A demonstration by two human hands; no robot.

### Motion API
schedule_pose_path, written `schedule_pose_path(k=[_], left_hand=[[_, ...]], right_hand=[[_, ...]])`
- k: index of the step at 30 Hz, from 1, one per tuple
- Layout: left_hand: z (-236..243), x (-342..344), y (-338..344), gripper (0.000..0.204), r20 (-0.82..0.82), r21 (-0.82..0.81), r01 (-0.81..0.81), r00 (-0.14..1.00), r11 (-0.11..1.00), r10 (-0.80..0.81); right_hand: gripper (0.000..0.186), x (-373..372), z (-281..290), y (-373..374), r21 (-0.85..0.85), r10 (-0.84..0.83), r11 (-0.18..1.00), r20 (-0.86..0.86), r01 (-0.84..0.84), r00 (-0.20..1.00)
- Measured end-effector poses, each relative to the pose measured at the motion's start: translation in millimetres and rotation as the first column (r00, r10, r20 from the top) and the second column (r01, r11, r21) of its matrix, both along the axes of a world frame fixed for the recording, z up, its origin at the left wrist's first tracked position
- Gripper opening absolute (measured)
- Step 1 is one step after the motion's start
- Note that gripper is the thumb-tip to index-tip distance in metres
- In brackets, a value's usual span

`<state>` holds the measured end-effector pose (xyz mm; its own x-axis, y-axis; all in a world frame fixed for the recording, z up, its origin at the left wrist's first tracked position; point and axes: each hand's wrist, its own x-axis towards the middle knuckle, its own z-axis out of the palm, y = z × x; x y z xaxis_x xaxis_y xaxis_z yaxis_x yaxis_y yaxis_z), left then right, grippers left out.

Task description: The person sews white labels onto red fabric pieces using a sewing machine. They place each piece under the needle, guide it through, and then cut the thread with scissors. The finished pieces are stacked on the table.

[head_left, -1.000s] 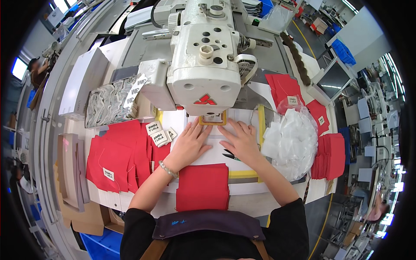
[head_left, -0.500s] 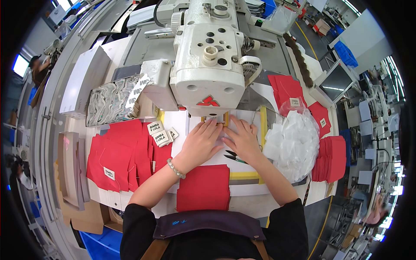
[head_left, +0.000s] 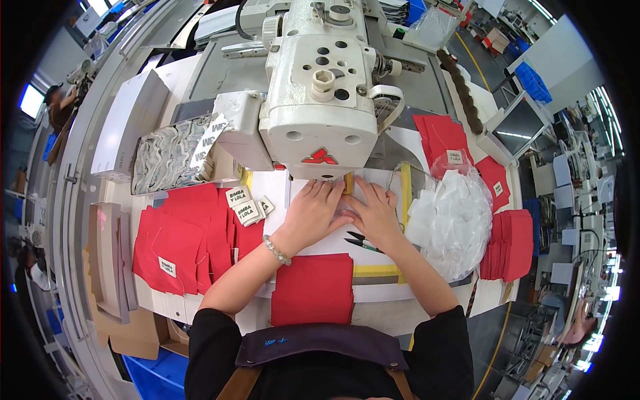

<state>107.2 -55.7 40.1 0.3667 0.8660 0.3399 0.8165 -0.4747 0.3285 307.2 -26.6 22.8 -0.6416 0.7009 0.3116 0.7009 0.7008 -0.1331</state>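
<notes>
A white industrial sewing machine (head_left: 318,127) stands over the middle of the table. Under the front of its head, my left hand (head_left: 312,212) lies palm down with its fingers stretched forward; the fingertips are partly hidden by the machine. My right hand (head_left: 375,215) rests beside it, fingers outstretched, its thumb close to the left thumb. A yellow-edged frame piece (head_left: 348,183) shows between my hands. Black-tipped thread snips (head_left: 362,241) lie just below my right hand. Stacked red fabric pieces (head_left: 312,290) sit at the table's near edge, below my hands.
At left are red fabric pieces (head_left: 177,233), cream woven labels (head_left: 247,212) and a box of folded label strips (head_left: 172,155). To the right stand a clear bag of white pieces (head_left: 448,223) and a red fabric stack (head_left: 508,245). A small monitor (head_left: 519,127) stands at far right.
My left hand has moved slightly forward and to the left, further under the machine head. The right hand's thumb has come nearer the left one; the red pieces have stayed put.
</notes>
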Motion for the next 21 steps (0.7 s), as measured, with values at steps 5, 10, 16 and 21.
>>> schedule_pose_path(k=[5, 10, 16, 21], left_hand=[[-3.8, 7.8, 4.1, 0.064, -0.026, 0.09, 0.001, 1.0, 0.996, 0.001], [-3.4, 1.6, 7.7, 0.062, -0.054, -0.003, 0.02, 0.998, 1.0, -0.02], [12.2, -19.4, -4.0, 0.036, 0.086, 0.043, 0.226, 0.97, 0.973, -0.229], [30.1, -9.9, -60.8, 0.013, 0.083, -0.23, 0.449, 0.893, 0.863, -0.442]], right_hand=[[0.04, 3.3, -2.5, -0.2, 0.001, -0.005, 1.0, 0.019, 0.005, 1.0], [0.045, 5.2, 13.8, -12.2, -0.013, -0.023, 1.0, -0.018, 0.023, 1.0], [0.045, 43.3, 43.2, -56.9, -0.267, -0.02, 0.964, -0.114, -0.011, 0.993], [0.027, 52.5, 31.1, -87.9, -0.226, -0.099, 0.972, -0.131, 0.068, 0.986]])
